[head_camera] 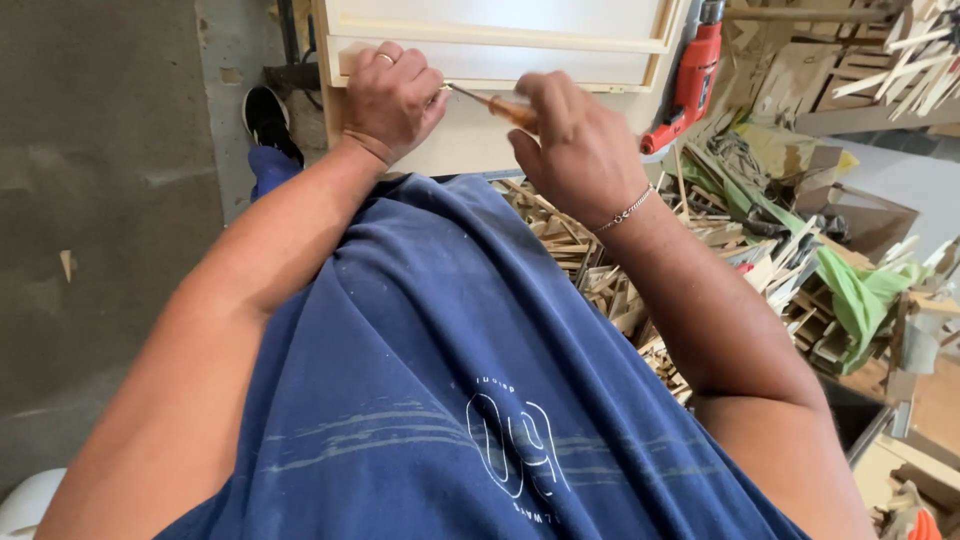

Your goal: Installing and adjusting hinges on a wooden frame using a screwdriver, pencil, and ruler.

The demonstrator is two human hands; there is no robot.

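**Two hands at a pale wood frame, screwdriver in use**

Nearest: blue shirt [440, 400], soft cotton, faint pale smears, filling the lower middle; lower hem cut off by the frame edge. Bare forearms running up from both lower corners.

Right hand [575, 140]: closed around the orange handle of a screwdriver [490, 103]; thin chain bracelet at the wrist. Handle mostly hidden in the fist; slim metal shaft pointing left, tip hidden behind the left hand.

Left hand [392, 98]: ring on one finger, fingers curled over and pressing on the wooden frame [500, 45]; palm side unseen, so whether anything small is pinched beneath cannot be told.

Wooden frame: pale, smooth, straight rails with a white panel between, top cut off by the picture edge.

Right of the frame: red power drill [692, 85], just beside the frame's edge, upper part cropped.

Below and right: heap of wood offcuts [620, 270], thin splintery strips, crowding close to the right arm; green cloth [855, 295] draped among them.

Left: bare grey concrete floor [100, 200], open room; black shoe [268, 120] partly hidden by the arm.
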